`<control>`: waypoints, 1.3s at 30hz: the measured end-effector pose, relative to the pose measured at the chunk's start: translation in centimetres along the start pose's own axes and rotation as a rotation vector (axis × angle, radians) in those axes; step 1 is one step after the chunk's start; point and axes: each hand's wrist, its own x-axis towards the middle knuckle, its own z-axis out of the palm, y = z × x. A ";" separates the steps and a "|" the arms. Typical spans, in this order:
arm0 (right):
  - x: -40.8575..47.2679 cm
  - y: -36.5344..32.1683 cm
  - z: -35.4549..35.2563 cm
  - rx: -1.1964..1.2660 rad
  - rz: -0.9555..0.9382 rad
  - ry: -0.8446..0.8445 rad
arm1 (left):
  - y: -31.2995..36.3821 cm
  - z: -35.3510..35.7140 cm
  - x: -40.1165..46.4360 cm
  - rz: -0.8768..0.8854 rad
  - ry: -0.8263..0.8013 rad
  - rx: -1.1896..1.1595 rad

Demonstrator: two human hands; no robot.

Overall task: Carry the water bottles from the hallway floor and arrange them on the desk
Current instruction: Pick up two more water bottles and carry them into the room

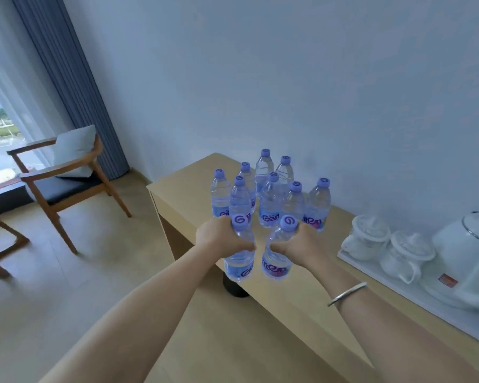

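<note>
While both arms reach forward over the desk (288,294), we record the following.

Item one: our left hand (219,236), fingers curled round the upper body of a water bottle (239,258), thumb across its front. That bottle is upright with a lilac cap, near the desk's front edge; we cannot tell whether its base touches the top.

Item two: our right hand (299,244), fingers and thumb wrapped round a second bottle (277,261) just below its shoulder. It leans slightly toward the left one; the two stand just beside each other without clearly touching. A silver bangle (347,293) sits on the right forearm.

Item three: a cluster of eight bottles (271,200), all upright on the desk behind the held pair, near the wall (288,78). They are packed close, caps lilac, labels blue with purple lettering.

Item four: a white tray (385,283) on the desk to our right, well apart from the bottles. It carries two lidded white cups (368,239) and a white kettle (465,258).

Item five: a wooden armchair (64,181) with a dark seat and a pale cushion (75,150), on the floor to our left, beside a grey curtain (75,87) and a window.

Item six: a dark round object (234,286) on the floor under the desk's edge, partly hidden; we cannot tell what it is.
</note>
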 end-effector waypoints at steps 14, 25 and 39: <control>9.7 0.9 2.7 -0.054 0.379 0.209 | 1.4 2.5 15.8 0.402 -0.241 0.083; 9.0 1.4 4.0 0.153 0.348 0.319 | 1.0 3.7 18.6 0.497 -0.319 0.070; 7.3 -0.3 7.1 -0.103 0.424 0.511 | -2.0 3.8 17.7 0.599 -0.205 0.060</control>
